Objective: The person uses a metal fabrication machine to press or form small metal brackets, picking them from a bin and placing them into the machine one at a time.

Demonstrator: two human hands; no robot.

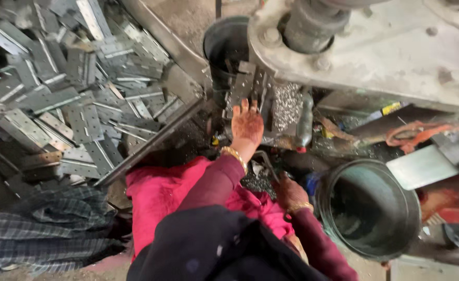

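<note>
My left hand (pixel 247 125) reaches forward under the big machine, fingers spread against a grey metal hinge plate (pixel 244 86) standing in the machine's work area. A gold bangle sits on that wrist. Lower and to the right, my right hand (pixel 289 192) is closed around a thin curved metal rod or handle (pixel 265 162) by my lap, also with a bangle. Both arms wear dark maroon sleeves over a pink garment (pixel 159 195).
A large heap of grey hinge plates (pixel 73 88) fills a tray on the left. The pale machine body (pixel 375 52) overhangs the top right. A dark round bucket (pixel 370 208) stands at the right, another dark bin (pixel 224 41) behind. Checked cloth (pixel 42 229) lies bottom left.
</note>
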